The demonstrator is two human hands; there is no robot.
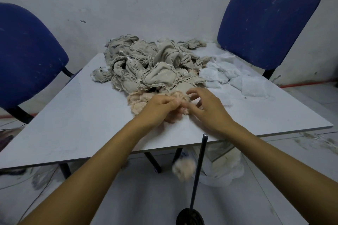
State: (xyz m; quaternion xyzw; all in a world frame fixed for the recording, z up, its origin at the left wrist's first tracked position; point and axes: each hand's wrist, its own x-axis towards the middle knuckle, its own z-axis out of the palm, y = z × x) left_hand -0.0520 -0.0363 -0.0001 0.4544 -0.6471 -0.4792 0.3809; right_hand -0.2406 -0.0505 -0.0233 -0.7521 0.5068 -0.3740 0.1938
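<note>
A pale pink piece of frayed fabric lies on the white table in front of a big heap of grey-beige fabric pieces. My left hand grips the near edge of the pink fabric with curled fingers. Just to its right, my right hand hovers over the same piece with fingers spread and bent, fingertips touching it. What lies under the hands is hidden.
White fabric scraps lie at the table's right. Two blue chairs stand behind the table. A black rod on a round base rises at the near edge, beside a blurred pinkish fluff ball below the table.
</note>
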